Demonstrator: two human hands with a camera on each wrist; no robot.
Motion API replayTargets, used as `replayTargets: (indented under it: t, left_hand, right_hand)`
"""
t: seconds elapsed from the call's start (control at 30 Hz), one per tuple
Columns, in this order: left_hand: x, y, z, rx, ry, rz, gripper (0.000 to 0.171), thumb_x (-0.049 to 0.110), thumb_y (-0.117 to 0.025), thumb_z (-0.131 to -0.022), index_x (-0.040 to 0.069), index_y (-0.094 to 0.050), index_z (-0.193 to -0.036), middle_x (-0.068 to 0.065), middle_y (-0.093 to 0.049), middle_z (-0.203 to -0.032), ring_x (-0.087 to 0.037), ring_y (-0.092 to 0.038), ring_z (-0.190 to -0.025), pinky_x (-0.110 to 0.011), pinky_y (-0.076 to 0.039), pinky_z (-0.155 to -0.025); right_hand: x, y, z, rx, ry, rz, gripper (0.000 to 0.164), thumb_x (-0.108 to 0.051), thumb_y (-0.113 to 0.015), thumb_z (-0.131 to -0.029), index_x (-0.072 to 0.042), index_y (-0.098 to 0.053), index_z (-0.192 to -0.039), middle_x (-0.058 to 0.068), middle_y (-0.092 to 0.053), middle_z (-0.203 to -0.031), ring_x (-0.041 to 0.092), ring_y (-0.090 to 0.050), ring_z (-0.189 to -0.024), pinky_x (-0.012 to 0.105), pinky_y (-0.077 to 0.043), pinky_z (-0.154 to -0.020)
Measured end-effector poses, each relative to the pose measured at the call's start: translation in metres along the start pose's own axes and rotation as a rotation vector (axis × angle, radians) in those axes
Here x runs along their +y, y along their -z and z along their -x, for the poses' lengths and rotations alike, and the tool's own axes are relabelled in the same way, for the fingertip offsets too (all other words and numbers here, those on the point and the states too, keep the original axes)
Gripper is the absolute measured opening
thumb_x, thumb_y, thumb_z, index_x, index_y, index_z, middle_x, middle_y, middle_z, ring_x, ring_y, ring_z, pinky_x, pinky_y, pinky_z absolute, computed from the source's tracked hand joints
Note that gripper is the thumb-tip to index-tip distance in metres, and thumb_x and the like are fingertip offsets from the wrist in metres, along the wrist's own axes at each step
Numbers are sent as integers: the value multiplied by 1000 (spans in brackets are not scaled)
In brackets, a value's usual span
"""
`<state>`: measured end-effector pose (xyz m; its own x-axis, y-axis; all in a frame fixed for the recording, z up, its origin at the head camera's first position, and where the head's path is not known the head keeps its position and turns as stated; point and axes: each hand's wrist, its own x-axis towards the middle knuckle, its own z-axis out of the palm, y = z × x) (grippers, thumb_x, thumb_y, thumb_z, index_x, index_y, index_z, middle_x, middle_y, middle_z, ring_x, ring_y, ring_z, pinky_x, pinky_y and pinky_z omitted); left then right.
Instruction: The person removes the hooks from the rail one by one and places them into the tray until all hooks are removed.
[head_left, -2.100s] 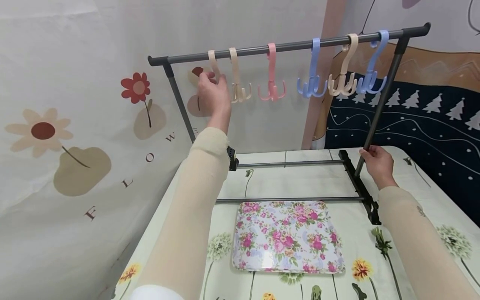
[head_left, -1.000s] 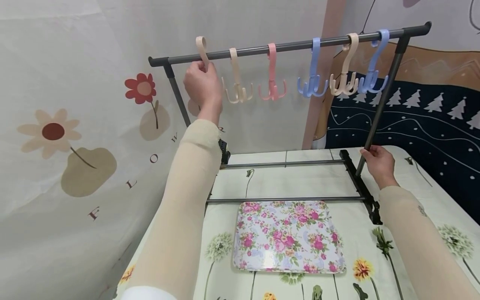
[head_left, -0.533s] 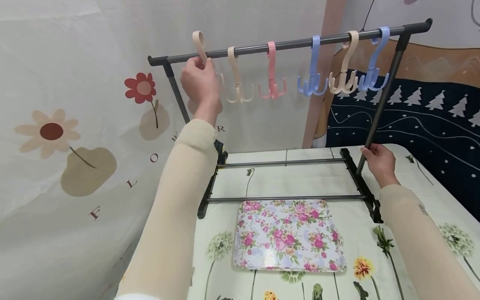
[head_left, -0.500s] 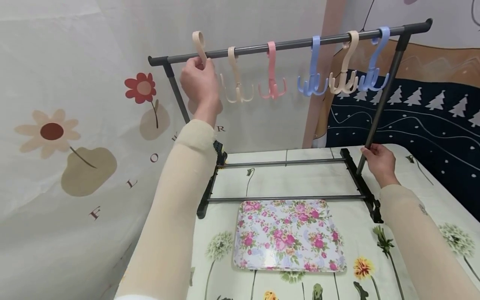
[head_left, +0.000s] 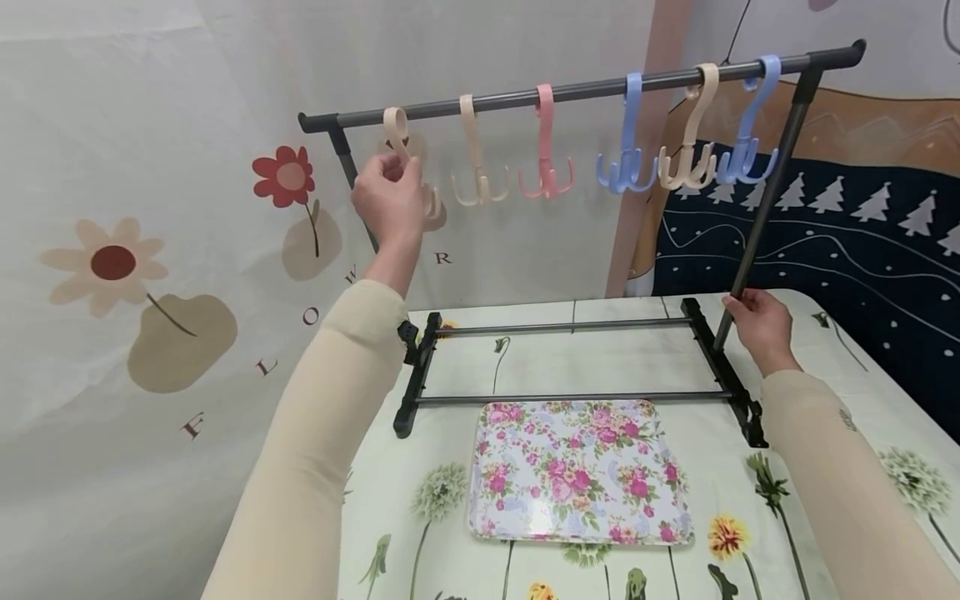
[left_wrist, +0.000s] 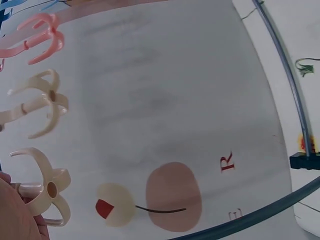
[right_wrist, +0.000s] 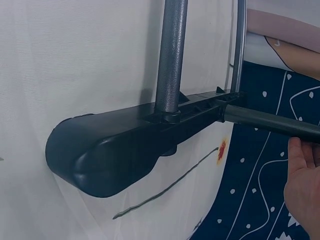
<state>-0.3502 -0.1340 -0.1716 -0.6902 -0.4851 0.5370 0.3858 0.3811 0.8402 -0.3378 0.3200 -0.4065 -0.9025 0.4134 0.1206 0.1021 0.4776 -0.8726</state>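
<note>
My left hand (head_left: 390, 196) pinches a beige four-prong hanging hook (head_left: 391, 125) by its stem, near the left end of the rack's top bar (head_left: 510, 102). The hook's curved top overlaps the bar in the head view, and its prongs (left_wrist: 60, 181) spread out beyond the fingers in the left wrist view. Lower right, my right hand (head_left: 761, 329) grips the dark upright post (head_left: 765, 200) just above the rack's black foot (head_left: 712, 367). On the bar hang another beige hook (head_left: 470, 133), a pink hook (head_left: 545, 133), a blue hook (head_left: 630, 125) and further hooks to the right.
A flowered tray (head_left: 525, 500) lies on the flower-print tablecloth (head_left: 442, 550) in front of the rack. Two low crossbars (head_left: 570, 397) join the rack's feet. Behind stand a pale printed curtain (head_left: 187, 125) and a navy cloth (head_left: 885, 308) with trees.
My left hand has lifted the leftmost beige hook up off the bar, shifted left with it, and then lowered it. My right hand has kept its hold on the post.
</note>
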Motion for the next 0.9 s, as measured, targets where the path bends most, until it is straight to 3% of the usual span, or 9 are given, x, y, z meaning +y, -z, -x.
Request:
replayTargets:
  t: [0.3,0.6,0.9]
  left_hand:
    - [-29,11,14,-139,-56,-15,26,24,-70,-93,6,-70,-111,-8,-70,-104,-14,-65,-95,-30,-54,-86]
    - [-57,14,42,-278,-55,-56,25,26,-73,-91,7,-70,-107,-5,-70,-99,-14,-64,-90,-33,-53,-85]
    - [-78,6,73,-391,-41,12,21,20,-76,-90,2,-70,-101,-9,-71,-94,-18,-65,-87,-35,-55,-81]
  right_hand:
    - [1,1,0,-5,6,-3,56,-40,-45,-105,5,-49,-139,24,-53,-135,30,-52,-113,51,-42,-100]
    - [2,-1,-2,-6,-3,4,57,-41,-45,-105,5,-49,-139,21,-54,-132,22,-51,-104,49,-43,-95]
    - [2,-1,-1,4,2,5,56,-40,-45,-105,5,-49,-139,24,-53,-133,32,-50,-113,51,-42,-97]
